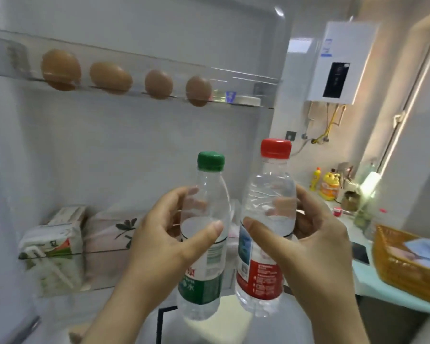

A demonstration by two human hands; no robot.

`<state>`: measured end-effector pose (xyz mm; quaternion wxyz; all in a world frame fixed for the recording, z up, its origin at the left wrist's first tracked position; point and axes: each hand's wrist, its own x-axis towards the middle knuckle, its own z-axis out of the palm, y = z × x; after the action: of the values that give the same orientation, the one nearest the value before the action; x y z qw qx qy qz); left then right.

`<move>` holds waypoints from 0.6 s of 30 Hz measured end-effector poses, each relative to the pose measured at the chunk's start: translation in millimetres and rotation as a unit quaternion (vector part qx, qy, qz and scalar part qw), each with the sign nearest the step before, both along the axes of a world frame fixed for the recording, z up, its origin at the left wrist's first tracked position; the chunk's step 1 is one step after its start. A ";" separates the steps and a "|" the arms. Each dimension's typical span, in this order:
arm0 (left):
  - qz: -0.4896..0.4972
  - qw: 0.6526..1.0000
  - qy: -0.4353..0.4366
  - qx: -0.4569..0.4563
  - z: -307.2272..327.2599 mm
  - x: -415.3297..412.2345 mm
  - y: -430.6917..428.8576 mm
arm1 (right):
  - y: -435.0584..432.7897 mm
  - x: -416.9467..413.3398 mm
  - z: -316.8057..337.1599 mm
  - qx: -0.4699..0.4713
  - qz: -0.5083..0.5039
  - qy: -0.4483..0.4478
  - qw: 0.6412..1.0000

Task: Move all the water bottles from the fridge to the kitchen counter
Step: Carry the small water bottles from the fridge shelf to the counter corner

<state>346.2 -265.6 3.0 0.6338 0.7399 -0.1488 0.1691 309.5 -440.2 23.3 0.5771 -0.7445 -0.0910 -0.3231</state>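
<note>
Behind your hands stands the open fridge door (134, 145). Your left hand (169, 234) grips the green-capped bottle (204, 244), your right hand (308, 244) the red-capped bottle (268, 219), both upright in mid-air. Carry them right to the counter (368, 276) and find a bare spot.

Single head-worn wide-angle view, forward and slightly downward, close before the open fridge (109, 150), kitchen counter (372, 276) at right

Open air right of the white fridge door (134, 145) reaches the pale tabletop (372, 276); an orange woven basket (402, 264) blocks its near right, yellow plastic bottles (329, 186) its far end.
</note>
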 end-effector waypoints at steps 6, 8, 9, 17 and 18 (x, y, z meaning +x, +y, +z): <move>-0.084 0.996 0.005 0.009 2.4 13.3 -54.6 | -50.3 -14.4 -8.0 0.014 -0.087 0.025 0.996; -0.121 0.993 0.004 0.017 2.8 19.6 -70.9 | -63.6 -19.4 -11.5 0.015 -0.131 0.035 0.991; -0.141 0.990 0.004 0.017 2.2 22.7 -79.3 | -69.7 -22.0 -13.2 0.016 -0.154 0.039 0.987; -0.300 0.954 0.012 0.006 -7.2 40.9 -141.2 | -99.3 -49.9 -21.6 0.023 -0.302 0.064 0.951; -0.313 0.950 0.009 0.006 -9.3 42.7 -147.7 | -100.2 -53.6 -22.9 0.019 -0.319 0.068 0.945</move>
<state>388.9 -413.3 -6.3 0.6515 0.6618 -0.3682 -0.0455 255.9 -540.4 0.4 0.4631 -0.7436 0.1967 -0.4404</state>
